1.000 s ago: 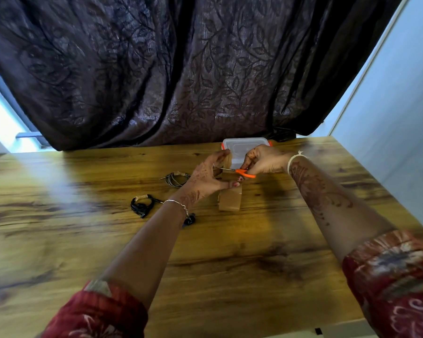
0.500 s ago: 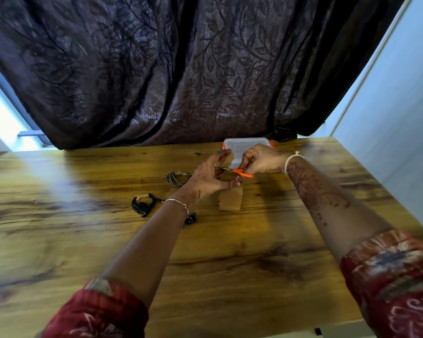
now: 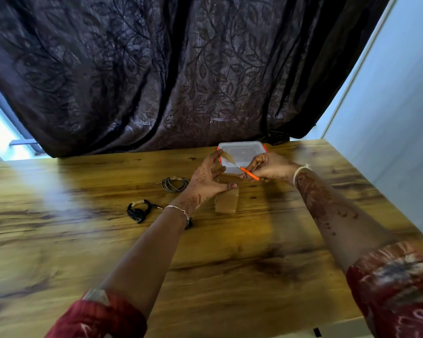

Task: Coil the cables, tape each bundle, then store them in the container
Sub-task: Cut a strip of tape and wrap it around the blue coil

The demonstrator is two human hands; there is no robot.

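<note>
- Sleeves (image 3: 100, 318) in patterned red sit at the bottom edge, and both forearms reach up toward the middle of the frame.
- The black cable bundle (image 3: 138, 211) lies left of centre on the surface (image 3: 230, 276). It is coiled tight with a pale band of tape round its top, so it looks finished and parked clear of the work.
- Brown tape (image 3: 226, 203) stands just right of the left wrist, its wide strip rising to the left hand (image 3: 205, 184).
- That hand pinches the strip between spread finger and thumb, and my read is that this keeps it taut and off itself for a clean cut.
- The grey cable bundle (image 3: 175, 184) rests just left of that hand in thin loose loops, with what seems a small tape wrap at the top.
- The right hand (image 3: 270, 168) is curled round small scissors (image 3: 249, 173) with orange handles. The blades angle up-left into the tape by the left fingertips.
- The container (image 3: 242, 148) is clear with orange clips and appears lidded. It waits right behind both hands, handy for storing, though neither bundle is in it yet.
- The dark leaf-patterned curtain (image 3: 181, 81) fills the upper frame.
</note>
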